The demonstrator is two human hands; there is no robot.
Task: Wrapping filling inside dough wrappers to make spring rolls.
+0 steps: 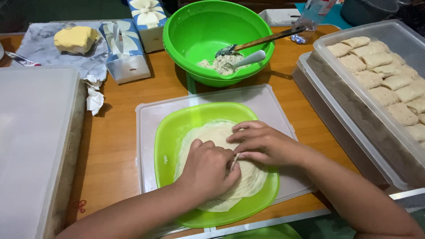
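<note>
Here the left hand [208,170] and right hand [261,144] pinch a pale wrapper [252,177] on the green plate [170,146].

soft even indoor light, faint shadows, mild glare on plastic, slightly soft focus

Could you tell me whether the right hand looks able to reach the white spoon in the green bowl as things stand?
Probably yes: the right hand rests on the wrapper, and nothing stands between it and the white spoon, whose handle leans over the green bowl rim.

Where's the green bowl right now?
Head view, top centre: the green bowl sits on the wooden table, behind the green plate, right of the tissue boxes.
</note>
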